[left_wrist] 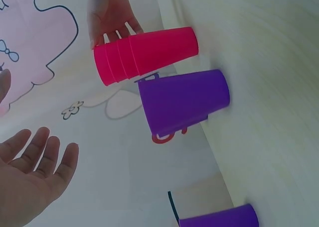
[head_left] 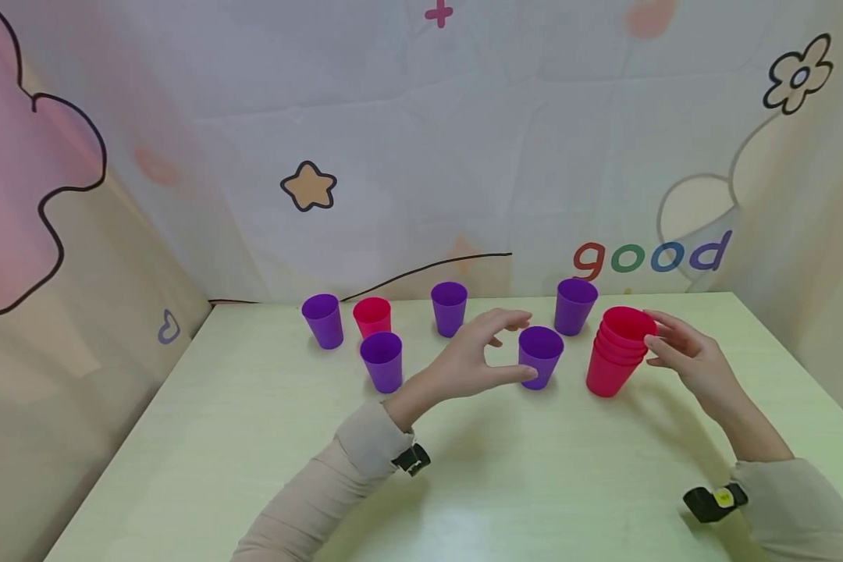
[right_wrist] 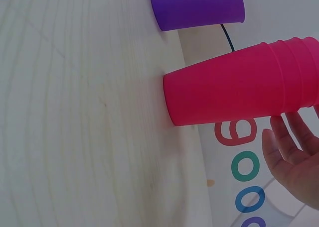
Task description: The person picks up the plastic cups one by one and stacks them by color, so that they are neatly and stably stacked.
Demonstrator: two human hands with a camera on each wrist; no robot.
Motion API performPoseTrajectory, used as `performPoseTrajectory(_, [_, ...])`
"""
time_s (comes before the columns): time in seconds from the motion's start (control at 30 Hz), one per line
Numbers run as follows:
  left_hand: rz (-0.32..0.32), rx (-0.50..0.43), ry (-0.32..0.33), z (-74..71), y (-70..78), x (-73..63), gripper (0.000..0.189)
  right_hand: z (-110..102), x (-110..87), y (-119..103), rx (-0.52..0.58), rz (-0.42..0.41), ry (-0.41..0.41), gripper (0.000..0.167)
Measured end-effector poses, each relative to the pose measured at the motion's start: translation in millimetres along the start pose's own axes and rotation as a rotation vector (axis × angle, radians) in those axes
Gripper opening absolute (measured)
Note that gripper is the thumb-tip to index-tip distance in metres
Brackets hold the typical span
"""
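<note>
A stack of red plastic cups (head_left: 614,355), nested in one another, stands upright on the table at the right. My right hand (head_left: 695,363) is at the right side of its upper rims, fingertips right at the cups and fingers only loosely bent. My left hand (head_left: 474,359) hovers left of a purple cup (head_left: 542,351), its thumb and fingers spread apart. In the head view the thumb overlaps that cup, while the left wrist view shows the left hand (left_wrist: 30,182) away from the purple cup (left_wrist: 184,100) and holding nothing.
Behind stands another purple cup (head_left: 574,308), with one more purple cup (head_left: 449,311) mid-table. Farther left are a purple cup (head_left: 323,321), a red cup (head_left: 372,314) and, partly in front of it, a purple cup (head_left: 382,365). A printed curtain (head_left: 407,156) hangs behind the table (head_left: 534,484).
</note>
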State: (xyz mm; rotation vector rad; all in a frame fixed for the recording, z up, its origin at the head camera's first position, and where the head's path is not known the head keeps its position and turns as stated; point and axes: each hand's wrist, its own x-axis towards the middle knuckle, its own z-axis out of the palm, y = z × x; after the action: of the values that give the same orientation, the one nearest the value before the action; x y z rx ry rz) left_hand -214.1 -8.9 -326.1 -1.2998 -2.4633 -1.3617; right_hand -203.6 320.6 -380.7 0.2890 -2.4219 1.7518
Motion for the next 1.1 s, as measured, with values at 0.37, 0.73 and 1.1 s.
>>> performPoseTrajectory(0.37, [0.042, 0.016, 0.098, -22.1, -13.2, -24.6, 0.060, 0, -0.1, 1, -0.028, 0.007, 0.007, 0.046])
performPoseTrajectory(0.73, [0.018, 0.033, 0.157, -45.8, -24.6, -44.0, 0.059, 0, -0.3, 2, -0.030, 0.007, 0.006, 0.047])
performPoseTrajectory(1.1, [-0.051, 0.080, 0.228, -71.3, -40.0, -62.8, 0.056, 0, -0.3, 2, -0.055, 0.004, 0.012, 0.048])
